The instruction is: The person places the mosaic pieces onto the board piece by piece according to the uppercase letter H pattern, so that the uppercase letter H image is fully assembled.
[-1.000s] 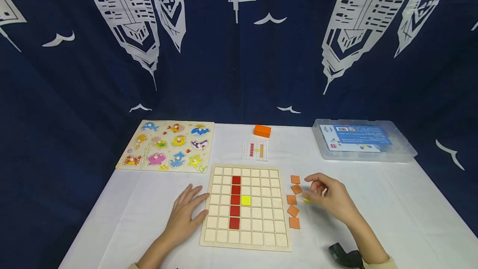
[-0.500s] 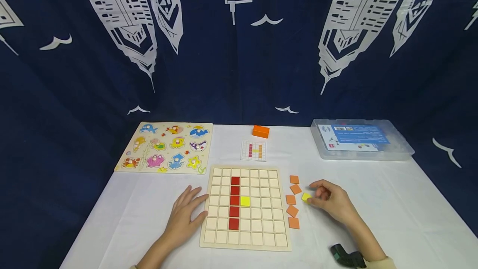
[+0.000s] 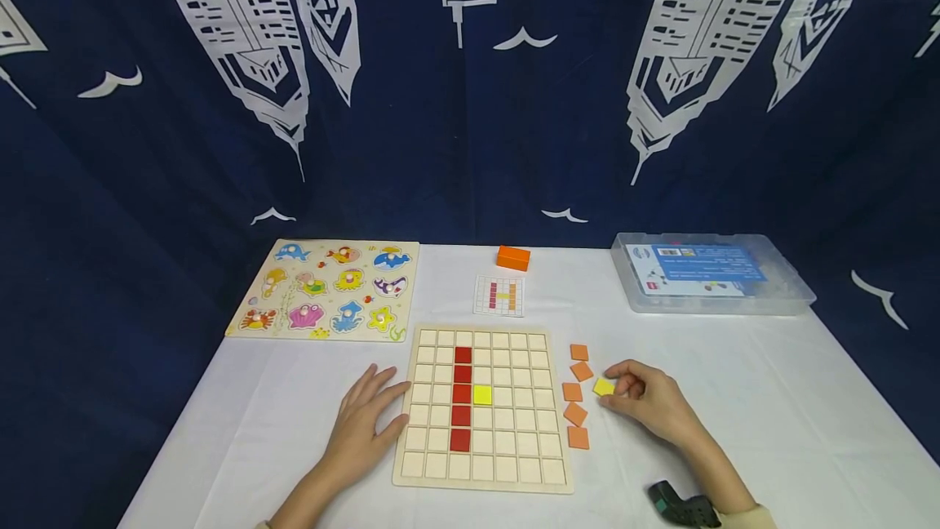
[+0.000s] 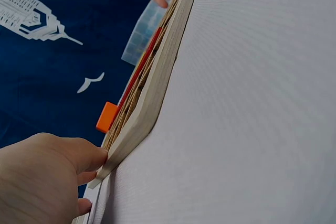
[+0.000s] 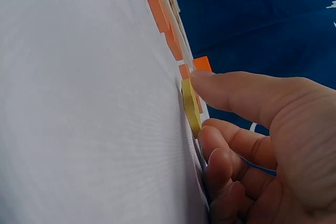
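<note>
In the head view my left hand lies at the left edge of the wooden grid board, fingers spread. Its thumb and a fingertip touch the board's rim, and the left wrist view shows the thumb against that edge. My right hand is right of the board, thumb and index finger at opposite sides of a yellow square tile, pinching it at the tabletop. The right wrist view shows this tile standing between thumb and index. On the board, a column of red tiles adjoins one yellow tile.
Several orange tiles lie between the board and my right hand. Behind the board are a small pattern card and an orange block. A sea-animal puzzle stands back left, a clear plastic case back right.
My right thumb and index finger have come round the loose yellow tile, which was partly covered by the hand a second ago. The left hand stays at the board's edge.
</note>
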The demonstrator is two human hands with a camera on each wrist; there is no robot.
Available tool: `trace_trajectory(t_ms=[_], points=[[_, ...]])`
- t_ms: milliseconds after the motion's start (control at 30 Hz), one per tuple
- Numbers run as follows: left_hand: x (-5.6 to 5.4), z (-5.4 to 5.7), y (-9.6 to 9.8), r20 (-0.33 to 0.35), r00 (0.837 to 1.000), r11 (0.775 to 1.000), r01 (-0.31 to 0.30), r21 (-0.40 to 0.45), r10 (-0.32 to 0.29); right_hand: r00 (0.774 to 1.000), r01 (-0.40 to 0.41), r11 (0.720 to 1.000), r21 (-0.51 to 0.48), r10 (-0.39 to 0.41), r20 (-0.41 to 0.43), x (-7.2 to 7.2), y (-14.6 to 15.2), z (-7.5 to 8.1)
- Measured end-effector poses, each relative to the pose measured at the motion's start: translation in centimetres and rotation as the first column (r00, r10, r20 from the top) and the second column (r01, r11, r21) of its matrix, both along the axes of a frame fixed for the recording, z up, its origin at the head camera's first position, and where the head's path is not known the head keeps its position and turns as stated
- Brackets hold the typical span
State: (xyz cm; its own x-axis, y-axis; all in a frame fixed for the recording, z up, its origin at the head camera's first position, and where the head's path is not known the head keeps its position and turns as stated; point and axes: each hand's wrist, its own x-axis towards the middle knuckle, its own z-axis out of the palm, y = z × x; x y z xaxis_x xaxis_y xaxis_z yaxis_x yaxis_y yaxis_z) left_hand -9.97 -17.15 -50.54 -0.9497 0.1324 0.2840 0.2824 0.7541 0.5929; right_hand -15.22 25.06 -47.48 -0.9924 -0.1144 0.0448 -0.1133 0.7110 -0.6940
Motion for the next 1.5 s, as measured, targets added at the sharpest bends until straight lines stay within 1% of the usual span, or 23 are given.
trace_trajectory(t_ms=[167,300,600,733,833,933,1033,1133,1200,1300,1400,1500], points=[[0.0,-0.1,0.0,0.009,1.000,1.000,-0.001,0.001,0.001,1.000,-0.009,1.000,0.024,0.009,-0.002,0.0,0.0,-0.2],[0.0,-0.1,0.0,0.021,1.000,1.000,-0.003,-0.001,0.003,1.000,0.000,0.999,0.049,0.000,-0.010,0.0,-0.1,-0.3],[-0.1,0.0,0.0,0.011,1.000,1.000,0.001,-0.009,-0.001,0.999,0.014,0.996,0.085,-0.011,-0.037,-0.1,-0.1,-0.4],[-0.1,0.0,-0.1,0.004,1.000,1.000,0.008,-0.007,-0.008,0.999,0.021,0.995,0.097,-0.018,-0.036,-0.2,-0.1,0.1],[-0.2,0.0,0.0,-0.002,1.000,1.000,0.013,-0.006,-0.013,0.999,0.022,0.995,0.098,-0.019,-0.037,-0.1,-0.6,1.1],[-0.2,0.0,0.0,-0.001,1.000,1.000,0.013,-0.002,-0.013,0.998,-0.012,0.996,0.086,0.017,-0.056,-0.1,-1.8,2.6],[-0.1,0.0,-0.1,0.004,1.000,1.000,0.009,0.000,-0.009,0.993,-0.085,0.994,0.065,0.090,-0.075,-0.3,-3.8,4.1],[-0.1,0.0,-0.1,0.011,1.000,1.000,0.007,0.000,-0.007,0.986,-0.155,0.987,0.044,0.157,-0.050,-0.5,-6.3,4.9],[-0.1,0.0,-0.1,0.015,1.000,1.000,0.008,0.003,-0.008,0.980,-0.198,0.980,0.032,0.198,-0.021,-0.7,-7.8,5.1],[-0.1,0.0,-0.1,0.013,1.000,1.000,0.008,0.002,-0.008,0.967,-0.257,0.966,0.040,0.257,0.005,-0.9,-9.8,4.8],[-0.1,-0.1,-0.1,0.007,1.000,1.000,0.007,0.001,-0.007,0.949,-0.315,0.946,0.077,0.316,0.007,-1.0,-11.2,4.2],[-0.1,-0.1,-0.1,0.005,1.000,1.000,0.005,0.002,-0.005,0.935,-0.352,0.927,0.128,0.355,0.003,-1.1,-12.2,3.7]])
